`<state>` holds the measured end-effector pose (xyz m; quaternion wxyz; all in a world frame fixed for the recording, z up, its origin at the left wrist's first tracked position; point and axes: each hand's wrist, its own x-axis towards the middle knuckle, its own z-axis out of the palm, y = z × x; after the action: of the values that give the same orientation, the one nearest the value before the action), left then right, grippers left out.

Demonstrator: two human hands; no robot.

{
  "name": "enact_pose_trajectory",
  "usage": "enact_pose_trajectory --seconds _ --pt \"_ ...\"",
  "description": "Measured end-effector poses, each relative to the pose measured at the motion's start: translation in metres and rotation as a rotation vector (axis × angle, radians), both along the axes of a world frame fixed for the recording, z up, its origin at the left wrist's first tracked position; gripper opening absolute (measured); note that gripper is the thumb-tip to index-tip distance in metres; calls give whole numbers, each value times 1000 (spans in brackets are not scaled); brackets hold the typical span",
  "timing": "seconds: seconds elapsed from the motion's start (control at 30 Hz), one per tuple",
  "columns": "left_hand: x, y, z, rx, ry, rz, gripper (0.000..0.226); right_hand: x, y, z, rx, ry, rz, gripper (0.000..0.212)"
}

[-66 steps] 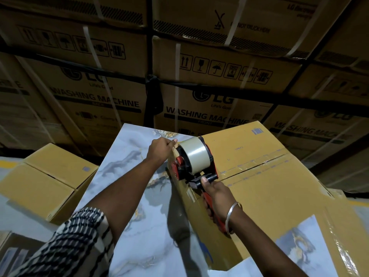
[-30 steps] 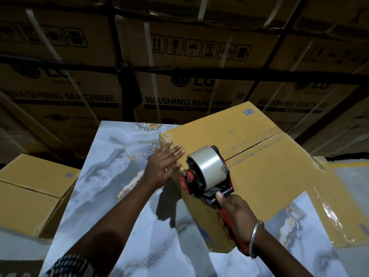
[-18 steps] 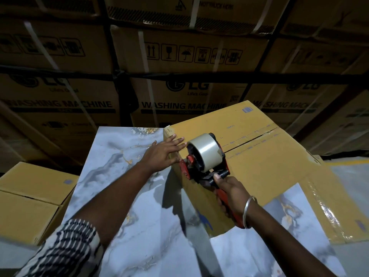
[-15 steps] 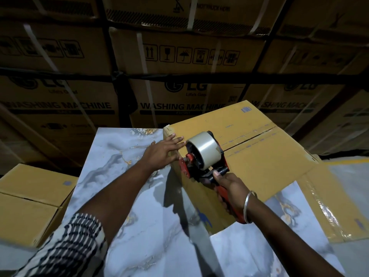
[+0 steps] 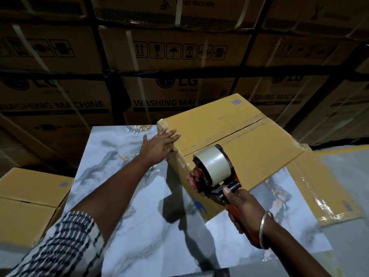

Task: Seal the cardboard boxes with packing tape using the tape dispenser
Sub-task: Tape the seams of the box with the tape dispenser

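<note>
Her right hand grips the tape dispenser; the cardboard box seam runs away beyond it, left hand flat alongside.

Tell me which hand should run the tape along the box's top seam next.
Right. The right hand already grips the tape dispenser at the near end of the seam, while the left hand lies flat on the box corner, steadying it.

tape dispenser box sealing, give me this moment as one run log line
left hand: flat on box corner | right hand: grips tape dispenser at near seam end | seam: no fresh tape visible
</note>
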<state>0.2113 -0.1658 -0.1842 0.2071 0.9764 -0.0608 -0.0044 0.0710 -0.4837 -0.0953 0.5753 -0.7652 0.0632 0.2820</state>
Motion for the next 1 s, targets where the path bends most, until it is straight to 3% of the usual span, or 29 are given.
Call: enact_pose_trajectory --seconds 0.13,0.2,0.43,0.73,1.0 --pt "-27 -22 -3 -196 -130 -124 46 -3 2 1 -7 -11 -18 55" --pt "-39 -32 -12 -256 -146 -205 57 -4 2 2 0 -1 -33 53" --pt "-32 -31 -23 -414 -143 -231 50 -1 3 0 8 37 -48 51" --pt "4 -32 -21 -321 -116 -176 30 35 10 0 -37 19 -20 57" --pt "20 -38 -6 -305 -15 -139 42 -4 -22 5 -7 54 -43 43"
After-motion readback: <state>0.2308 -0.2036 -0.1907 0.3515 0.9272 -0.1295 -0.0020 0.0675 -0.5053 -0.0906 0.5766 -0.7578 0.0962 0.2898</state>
